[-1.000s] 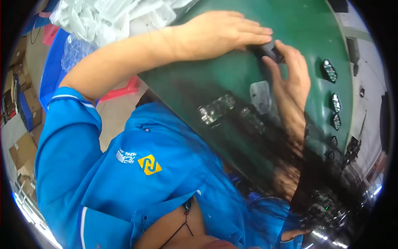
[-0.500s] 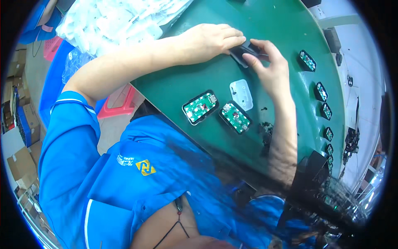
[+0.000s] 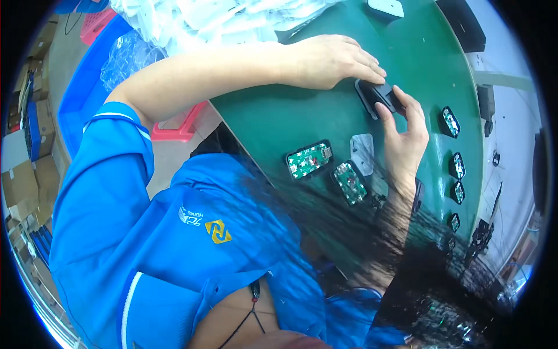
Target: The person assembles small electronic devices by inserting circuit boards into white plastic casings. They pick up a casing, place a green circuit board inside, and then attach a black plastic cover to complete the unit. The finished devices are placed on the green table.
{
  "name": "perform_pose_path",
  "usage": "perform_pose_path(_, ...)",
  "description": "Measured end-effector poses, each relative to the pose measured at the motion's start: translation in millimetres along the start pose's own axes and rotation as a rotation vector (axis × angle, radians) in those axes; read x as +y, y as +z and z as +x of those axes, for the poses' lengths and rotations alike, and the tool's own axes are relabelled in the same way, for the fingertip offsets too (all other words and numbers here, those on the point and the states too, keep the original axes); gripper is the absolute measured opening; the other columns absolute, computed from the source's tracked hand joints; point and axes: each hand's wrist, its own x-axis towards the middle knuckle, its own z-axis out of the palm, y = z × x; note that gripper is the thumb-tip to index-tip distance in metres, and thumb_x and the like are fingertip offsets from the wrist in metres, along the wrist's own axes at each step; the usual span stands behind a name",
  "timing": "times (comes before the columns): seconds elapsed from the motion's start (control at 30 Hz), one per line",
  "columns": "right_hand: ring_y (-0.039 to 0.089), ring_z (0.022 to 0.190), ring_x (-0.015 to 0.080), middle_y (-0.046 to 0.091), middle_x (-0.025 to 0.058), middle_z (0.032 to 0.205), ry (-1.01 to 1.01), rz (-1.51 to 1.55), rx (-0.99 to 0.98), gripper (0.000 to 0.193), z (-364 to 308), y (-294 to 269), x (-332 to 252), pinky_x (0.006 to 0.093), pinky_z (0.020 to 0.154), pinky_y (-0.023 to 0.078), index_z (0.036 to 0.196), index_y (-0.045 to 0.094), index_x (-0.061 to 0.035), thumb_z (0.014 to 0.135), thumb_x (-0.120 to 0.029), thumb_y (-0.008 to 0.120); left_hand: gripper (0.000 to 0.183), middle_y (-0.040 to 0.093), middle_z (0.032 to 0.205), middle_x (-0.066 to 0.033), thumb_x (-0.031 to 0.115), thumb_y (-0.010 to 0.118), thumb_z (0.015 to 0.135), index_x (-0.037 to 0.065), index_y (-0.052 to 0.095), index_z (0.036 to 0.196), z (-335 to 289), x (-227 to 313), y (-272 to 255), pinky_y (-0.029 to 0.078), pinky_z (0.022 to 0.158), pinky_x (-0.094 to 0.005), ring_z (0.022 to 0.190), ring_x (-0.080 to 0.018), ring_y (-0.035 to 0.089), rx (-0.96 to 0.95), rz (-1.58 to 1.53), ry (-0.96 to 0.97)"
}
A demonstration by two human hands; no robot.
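Observation:
Both my hands are at a black plastic case [image 3: 370,96] on the green table. My left hand [image 3: 340,63] reaches in palm down, its fingers together and bent over the case's far left edge; the thumb is hidden. My right hand [image 3: 406,131] pinches the right side between thumb and fingers. Nearer to me are a black shell with a green circuit board [image 3: 308,161] and a second such shell [image 3: 350,183], tilted the other way. A pale translucent cover [image 3: 361,152] lies beside the second one, right of it and farther off.
A heap of white plastic parts [image 3: 215,23] in clear bags covers the far left. Several small black shells with boards [image 3: 450,121] form a row along the right table edge [image 3: 483,145]. A white box-shaped part [image 3: 386,8] sits at the far side. Dark hair blurs the lower right.
The view has shifted, so the table's things appear farther right and lower. My hands stay on the black case, its dark upper side now showing more between them. A white part shows at the far side.

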Motion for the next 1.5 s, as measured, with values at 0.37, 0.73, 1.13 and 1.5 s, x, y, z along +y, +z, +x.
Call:
perform_pose_path(0.37,0.059,0.095,0.0271,0.062,0.0114,0.104,-0.107,-0.252,0.009,0.034,-11,13,-5,0.0358,0.081,0.049,0.112,0.062,-0.0055,0.08,-0.012,0.07,0.053,0.049,0.138,0.0029,0.0,0.051,0.08,0.017,0.052,0.13,-12,4,3,0.036,0.105,-0.039,0.126,-0.0183,0.047,-0.057,0.155,-0.004)
perform_pose_path(0.73,0.06,0.086,0.0126,0.065,0.0065,0.096,0.462,0.467,-0.257,0.034,33,-27,26,0.0257,0.076,0.049,0.111,0.063,-0.0004,0.088,-0.024,0.066,0.033,0.062,0.104,-0.0126,0.023,0.063,0.083,0.005,0.06,0.11,37,1,7,0.046,0.088,-0.036,0.103,-0.0287,0.057,-0.056,-0.06,-0.138)
perform_pose_path(1.13,0.058,0.079,0.011,0.065,0.0068,0.091,0.396,-0.073,0.079,0.019,-69,-110,23,0.025,0.071,0.047,0.102,0.065,-0.0014,0.084,-0.008,0.067,0.028,0.067,0.066,-0.0114,0.018,0.052,0.092,-0.004,0.066,0.084,120,-76,41,0.049,0.045,-0.0298,0.048,-0.0158,0.06,-0.207,-0.748,-0.778)
perform_pose_path(1.5,0.056,0.072,0.022,0.055,0.0102,0.091,0.532,-0.417,-0.006,0.017,-201,-71,5,0.0315,0.06,0.047,0.093,0.06,-0.0009,0.079,-0.004,0.068,0.026,0.065,0.07,-0.0074,0.027,0.058,0.089,0.006,0.068,0.101,160,-71,48,0.049,0.051,-0.0274,0.054,-0.0136,0.058,-0.258,-0.372,-0.796)
